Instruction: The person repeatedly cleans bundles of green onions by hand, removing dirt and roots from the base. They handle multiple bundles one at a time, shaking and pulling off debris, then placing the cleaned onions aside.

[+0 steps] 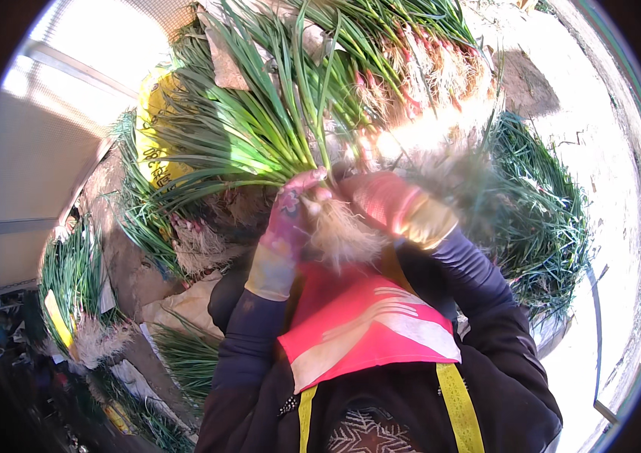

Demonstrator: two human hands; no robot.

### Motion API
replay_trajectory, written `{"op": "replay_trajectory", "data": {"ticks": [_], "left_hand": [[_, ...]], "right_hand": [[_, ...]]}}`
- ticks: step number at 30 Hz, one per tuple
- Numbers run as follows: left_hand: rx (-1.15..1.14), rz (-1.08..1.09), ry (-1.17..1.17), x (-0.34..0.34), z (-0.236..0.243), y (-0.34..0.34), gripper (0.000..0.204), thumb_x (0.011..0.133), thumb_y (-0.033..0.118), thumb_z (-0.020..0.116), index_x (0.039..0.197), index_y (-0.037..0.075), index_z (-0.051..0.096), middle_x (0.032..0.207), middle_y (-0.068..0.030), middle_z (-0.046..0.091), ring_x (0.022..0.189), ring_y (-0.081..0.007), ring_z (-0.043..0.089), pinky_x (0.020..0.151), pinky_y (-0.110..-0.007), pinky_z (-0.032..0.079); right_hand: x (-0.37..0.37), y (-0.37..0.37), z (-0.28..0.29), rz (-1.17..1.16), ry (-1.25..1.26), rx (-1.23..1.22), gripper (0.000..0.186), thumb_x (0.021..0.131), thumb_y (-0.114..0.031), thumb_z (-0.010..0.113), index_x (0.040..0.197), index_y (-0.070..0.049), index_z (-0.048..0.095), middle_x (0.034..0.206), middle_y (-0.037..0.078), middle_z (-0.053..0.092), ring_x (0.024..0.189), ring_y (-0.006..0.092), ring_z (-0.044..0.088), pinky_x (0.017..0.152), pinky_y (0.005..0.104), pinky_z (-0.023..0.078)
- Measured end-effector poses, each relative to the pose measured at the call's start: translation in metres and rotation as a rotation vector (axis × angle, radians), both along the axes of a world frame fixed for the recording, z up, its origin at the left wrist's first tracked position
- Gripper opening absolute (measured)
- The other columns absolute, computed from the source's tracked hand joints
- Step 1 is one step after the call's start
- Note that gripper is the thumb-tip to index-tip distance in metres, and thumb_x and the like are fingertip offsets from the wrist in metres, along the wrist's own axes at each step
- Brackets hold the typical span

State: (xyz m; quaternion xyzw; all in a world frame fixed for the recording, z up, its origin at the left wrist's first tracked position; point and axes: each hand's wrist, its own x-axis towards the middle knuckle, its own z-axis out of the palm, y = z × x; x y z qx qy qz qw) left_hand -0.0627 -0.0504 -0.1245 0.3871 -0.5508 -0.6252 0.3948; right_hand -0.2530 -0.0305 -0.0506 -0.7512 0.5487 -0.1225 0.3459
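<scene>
A fanned bunch of green onions [279,143] with long green leaves and pale stringy roots [341,234] is in my left hand [290,208]. This hand wears a pink-purple flowered glove, and its fingers close round the bulb end. The leaves point away to the upper left, and the roots hang towards my lap. Close beside the roots, my right hand [388,200], in a pink glove with a yellowish cuff, is curled up and smeared by motion. What its fingers hold, if anything, is hidden; a blurred grey-green streak shows to its right.
More green onions with reddish bases [441,68] lie in a heap ahead. A dark green pile [539,211] stands at the right, and a tied bundle [71,279] at the left. A yellow printed sack [156,128] lies among leaves. A red-and-white cloth [369,325] covers my lap.
</scene>
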Motion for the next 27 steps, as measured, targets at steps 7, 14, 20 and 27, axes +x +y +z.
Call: {"op": "replay_trajectory", "data": {"ticks": [7,14,20,27], "left_hand": [[0.656,-0.019,0.565,-0.001,0.016,0.004,0.025,0.082,0.022,0.050,0.098,0.002,0.056,0.101,-0.0182,0.058,0.093,-0.0349,0.058,0.071,-0.044,0.051],[0.697,0.001,0.789,-0.002,0.031,0.013,0.030,0.085,0.030,0.047,0.104,0.007,0.054,0.104,-0.0160,0.058,0.092,-0.0278,0.057,0.073,-0.038,0.047],[0.722,0.101,0.692,-0.003,0.030,0.014,0.019,0.083,0.023,0.048,0.080,0.005,0.055,0.088,-0.0086,0.057,0.089,-0.0251,0.055,0.074,-0.037,0.048],[0.513,0.108,0.608,-0.007,0.000,0.010,0.025,0.081,0.021,0.055,0.092,-0.002,0.056,0.073,-0.0110,0.057,0.063,-0.0260,0.058,0.060,-0.038,0.051]], "right_hand": [[-0.025,-0.034,-0.022,-0.196,-0.018,0.070,0.029,0.084,-0.021,0.055,0.106,-0.003,0.060,0.081,0.010,0.063,0.068,0.0150,0.058,0.065,0.0288,0.048],[0.027,-0.057,-0.053,0.089,-0.928,-0.348,0.012,0.083,-0.009,0.058,0.088,0.000,0.064,0.071,0.004,0.060,0.059,0.0105,0.057,0.050,0.0235,0.046],[0.032,-0.036,-0.037,-0.327,-0.926,0.072,0.008,0.081,-0.005,0.056,0.086,0.000,0.060,0.066,0.004,0.058,0.051,0.0136,0.055,0.044,0.0258,0.045],[0.007,-0.053,-0.077,-0.239,0.419,-0.429,0.018,0.082,-0.015,0.052,0.090,-0.001,0.060,0.079,0.016,0.063,0.069,0.0265,0.064,0.060,0.0371,0.050]]}}
